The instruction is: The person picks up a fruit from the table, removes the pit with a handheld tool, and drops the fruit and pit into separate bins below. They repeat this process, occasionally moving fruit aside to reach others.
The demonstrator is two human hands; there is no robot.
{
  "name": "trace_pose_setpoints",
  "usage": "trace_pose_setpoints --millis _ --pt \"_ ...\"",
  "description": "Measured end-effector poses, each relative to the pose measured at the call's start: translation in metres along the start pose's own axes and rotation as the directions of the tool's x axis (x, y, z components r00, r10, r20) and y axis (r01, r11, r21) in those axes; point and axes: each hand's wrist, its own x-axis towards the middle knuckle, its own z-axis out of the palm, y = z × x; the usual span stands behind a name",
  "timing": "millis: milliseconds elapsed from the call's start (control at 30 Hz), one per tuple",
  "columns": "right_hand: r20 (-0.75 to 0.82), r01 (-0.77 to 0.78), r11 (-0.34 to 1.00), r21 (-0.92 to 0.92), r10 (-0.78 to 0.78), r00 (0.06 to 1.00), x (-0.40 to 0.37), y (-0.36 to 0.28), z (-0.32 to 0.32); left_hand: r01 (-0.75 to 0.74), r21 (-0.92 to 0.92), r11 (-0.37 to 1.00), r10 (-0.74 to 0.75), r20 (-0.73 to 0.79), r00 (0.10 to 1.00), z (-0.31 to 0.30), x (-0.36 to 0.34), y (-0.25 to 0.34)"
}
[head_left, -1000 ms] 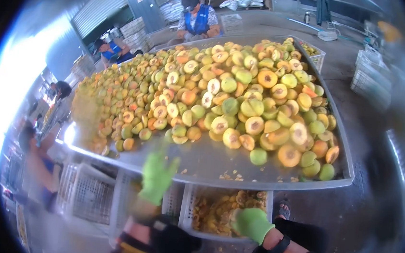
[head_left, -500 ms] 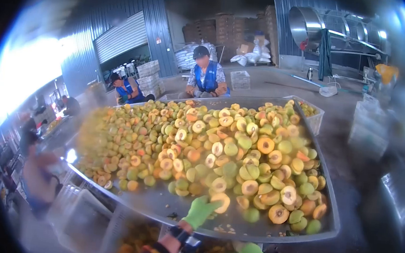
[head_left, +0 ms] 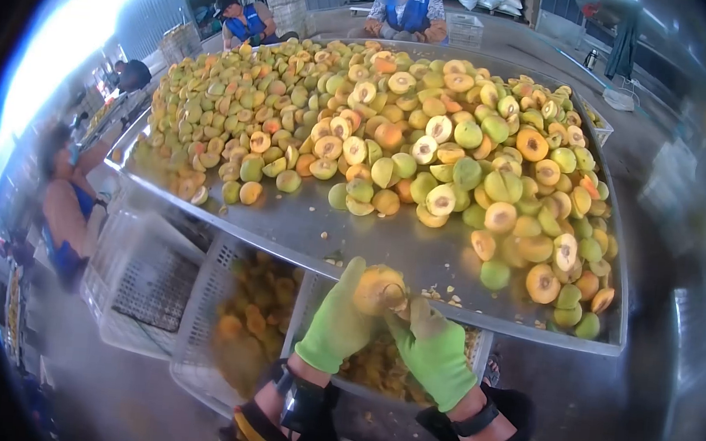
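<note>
My left hand (head_left: 335, 324), in a green glove, grips a yellow peach half (head_left: 377, 290) above the near edge of the metal table (head_left: 302, 224). Against the fruit's right side is my right hand (head_left: 435, 354), also green-gloved, with its fingers closed together. Whatever those fingers may hold is hidden at the fruit's edge. Beyond both hands lies a large heap of halved peaches (head_left: 382, 171), green and orange outside, several showing brown pit hollows. Small pale scraps (head_left: 447, 296) lie on the metal by my right hand.
Below the table's near edge stand a white crate (head_left: 194, 312) with fruit in it and another holding brownish pieces (head_left: 390, 367). White crates (head_left: 143, 273) are stacked at left. A person in a blue vest (head_left: 405, 11) sits across the table; other people work at left.
My left hand has lifted a peach half off the table and drawn it toward me. My right hand has come up to meet it. The view has tilted downward.
</note>
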Motion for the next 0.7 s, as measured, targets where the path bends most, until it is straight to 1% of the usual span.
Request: trace_pose_setpoints --millis 33,67,100,133,167,200,233,267,333,400,433,467,500,533,567,600,633,667,700 --pt "0.005 0.002 1.0 -0.01 -0.001 1.0 0.001 -0.002 0.002 0.001 -0.004 1.0 -0.002 -0.006 1.0 -0.006 0.003 -0.003" --pt "0.011 0.0 1.0 -0.008 0.0 1.0 0.002 -0.003 0.005 0.016 -0.05 0.999 -0.019 -0.057 0.998 -0.013 0.007 -0.008" --pt "-0.015 0.0 1.0 -0.017 -0.001 1.0 0.001 -0.003 0.008 0.027 -0.095 0.995 -0.037 -0.105 0.994 -0.018 0.01 -0.011" --pt "-0.043 0.0 1.0 -0.028 -0.001 0.999 0.002 -0.004 0.01 0.027 -0.096 0.995 -0.037 -0.108 0.993 -0.011 0.01 -0.007" --pt "-0.04 0.0 1.0 -0.028 -0.001 0.999 0.003 -0.008 0.008 -0.033 -0.109 0.994 0.016 -0.159 0.987 0.0 0.009 -0.002" --pt "0.021 -0.052 0.998 -0.025 0.053 0.998 0.004 -0.014 0.004 -0.094 -0.118 0.989 0.068 -0.21 0.975 0.006 0.009 0.001" --pt "0.081 -0.106 0.994 -0.024 0.107 0.991 0.004 -0.018 0.003 -0.092 -0.119 0.989 0.066 -0.209 0.976 0.005 0.009 -0.001" --pt "0.079 -0.109 0.994 -0.027 0.111 0.991 0.005 -0.017 0.004 -0.088 -0.096 0.991 0.068 -0.19 0.98 0.004 0.009 -0.004" --pt "0.014 -0.09 0.996 -0.021 0.09 0.996 0.004 -0.013 0.008 -0.078 -0.073 0.994 0.065 -0.164 0.984 0.007 0.009 -0.002" --pt "0.004 -0.09 0.996 -0.021 0.09 0.996 0.001 -0.01 0.011 0.006 -0.252 0.968 -0.04 -0.129 0.991 0.013 0.004 0.01" --pt "-0.007 -0.088 0.996 -0.017 0.087 0.996 0.0 -0.01 0.013 0.01 -0.248 0.969 -0.043 -0.128 0.991 0.006 0.005 0.008" --pt "-0.01 -0.094 0.996 -0.012 0.094 0.996 -0.002 -0.01 0.015 0.0 -0.245 0.97 -0.018 -0.069 0.997 -0.005 0.007 0.004" --pt "0.036 -0.124 0.992 -0.031 0.125 0.991 -0.003 -0.011 0.017 -0.009 -0.242 0.97 0.008 -0.008 1.0 -0.011 0.008 0.002" --pt "0.082 -0.153 0.987 -0.052 0.157 0.984 -0.004 -0.011 0.02 -0.004 -0.236 0.972 0.003 -0.008 1.0 -0.009 0.007 0.002" --pt "0.08 -0.157 0.986 -0.047 0.161 0.984 -0.006 -0.012 0.024 0.021 -0.368 0.93 -0.047 -0.061 0.997 -0.005 0.006 0.0" --pt "0.088 -0.161 0.984 0.081 0.154 0.984 -0.009 -0.011 0.029 0.036 -0.496 0.868 -0.102 -0.108 0.989 0.0 0.004 -0.001" --pt "0.094 -0.163 0.965 0.206 0.146 0.985 -0.01 -0.012 0.03 0.037 -0.494 0.869 -0.104 -0.109 0.989 0.006 0.004 -0.003" --pt "0.093 -0.165 0.964 0.208 0.148 0.985 -0.011 -0.012 0.029 -0.025 -0.299 0.954 -0.038 -0.201 0.979 0.013 0.004 -0.004" --pt "0.099 -0.126 0.931 0.344 0.098 0.99 -0.011 -0.012 0.026 -0.072 -0.084 0.994 0.046 -0.277 0.96 0.017 0.003 -0.004"
